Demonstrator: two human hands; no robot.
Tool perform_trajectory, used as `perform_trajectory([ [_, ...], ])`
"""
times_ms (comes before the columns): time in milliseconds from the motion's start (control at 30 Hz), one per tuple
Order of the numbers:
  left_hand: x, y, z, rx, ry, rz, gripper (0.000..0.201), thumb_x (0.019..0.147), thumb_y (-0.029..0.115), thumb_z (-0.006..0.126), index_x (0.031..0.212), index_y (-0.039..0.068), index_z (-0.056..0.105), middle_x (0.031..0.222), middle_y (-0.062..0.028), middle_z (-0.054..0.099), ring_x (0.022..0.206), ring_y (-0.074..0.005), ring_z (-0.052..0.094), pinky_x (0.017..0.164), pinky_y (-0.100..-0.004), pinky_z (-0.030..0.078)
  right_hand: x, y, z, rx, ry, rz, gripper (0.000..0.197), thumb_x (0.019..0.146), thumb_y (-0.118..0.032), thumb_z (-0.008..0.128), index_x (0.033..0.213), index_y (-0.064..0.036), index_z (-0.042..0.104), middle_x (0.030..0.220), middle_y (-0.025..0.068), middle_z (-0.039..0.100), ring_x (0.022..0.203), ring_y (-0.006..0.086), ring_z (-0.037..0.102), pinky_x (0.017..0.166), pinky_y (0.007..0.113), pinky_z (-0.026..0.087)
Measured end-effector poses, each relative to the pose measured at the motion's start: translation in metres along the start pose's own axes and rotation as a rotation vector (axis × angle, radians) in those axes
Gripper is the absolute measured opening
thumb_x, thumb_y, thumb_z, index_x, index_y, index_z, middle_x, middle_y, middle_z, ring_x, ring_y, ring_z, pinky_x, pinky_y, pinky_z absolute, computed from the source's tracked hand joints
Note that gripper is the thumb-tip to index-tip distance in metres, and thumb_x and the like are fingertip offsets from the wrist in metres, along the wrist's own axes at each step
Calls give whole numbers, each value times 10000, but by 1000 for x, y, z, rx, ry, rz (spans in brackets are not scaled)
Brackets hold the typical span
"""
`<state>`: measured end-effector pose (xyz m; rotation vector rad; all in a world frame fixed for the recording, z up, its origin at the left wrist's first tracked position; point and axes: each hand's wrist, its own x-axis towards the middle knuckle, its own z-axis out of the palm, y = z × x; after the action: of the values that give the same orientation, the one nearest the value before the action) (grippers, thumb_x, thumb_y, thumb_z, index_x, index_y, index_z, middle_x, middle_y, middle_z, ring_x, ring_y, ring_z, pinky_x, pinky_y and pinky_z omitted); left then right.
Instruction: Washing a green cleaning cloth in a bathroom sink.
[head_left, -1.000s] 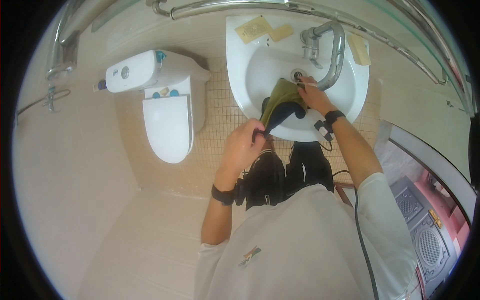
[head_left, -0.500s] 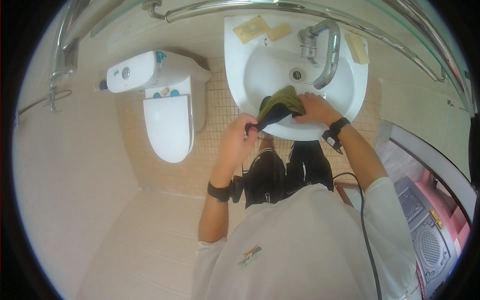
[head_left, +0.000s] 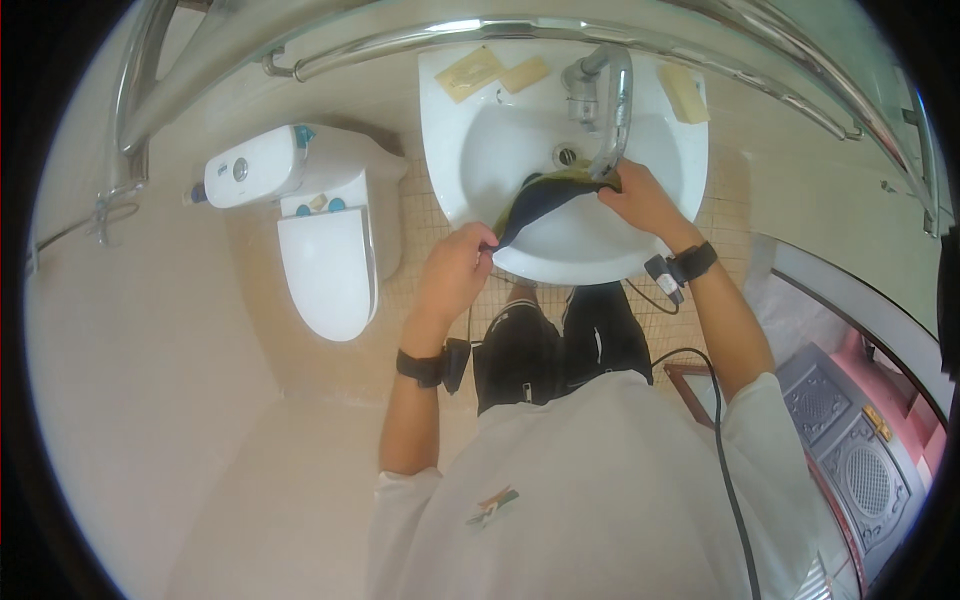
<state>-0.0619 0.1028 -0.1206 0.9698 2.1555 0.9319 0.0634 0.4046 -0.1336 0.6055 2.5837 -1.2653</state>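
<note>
Now the dark-and-olive cloth was drawn out wider over the sink than before, so less was left bunched; one end was pinched by the left hand near the sink's front rim, the other by the right hand.

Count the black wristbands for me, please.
2: the left wristband on the wrist of the left hand, the right wristband on that of the right hand. I see no others.
</note>
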Motion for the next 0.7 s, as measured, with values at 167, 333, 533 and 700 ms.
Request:
perform_trajectory([
  [167,16,3,15,83,-150,23,276,857,48,669,1114,29,574,1063,-154,696,1018,-336,668,900,-428,507,-16,-30,-25,270,1,-11,396,836,-72,599,1218,10,538,921,155,661,806,267,646,756,355,514],
  [333,63,21,43,-191,-123,121,671,797,115,772,1376,-1,454,1311,-206,603,1212,-369,593,1060,-440,453,-32,-43,-21,483,-40,-2,391,838,-17,566,1228,0,545,889,89,644,710,139,607,656,297,502],
  [533,104,42,87,-89,144,370,1101,657,138,885,1540,-9,243,1508,-267,374,1303,-456,476,1042,-476,455,-51,-49,-15,591,-5,64,581,837,9,579,1406,-26,471,1089,106,669,777,142,639,732,297,544],
  [700,110,42,99,-417,66,126,937,674,77,865,1480,72,388,1264,-232,614,1132,-416,624,940,-450,517,-62,-50,-28,495,-65,47,622,843,-2,605,1442,-43,443,1150,128,672,849,177,662,788,318,546],
])
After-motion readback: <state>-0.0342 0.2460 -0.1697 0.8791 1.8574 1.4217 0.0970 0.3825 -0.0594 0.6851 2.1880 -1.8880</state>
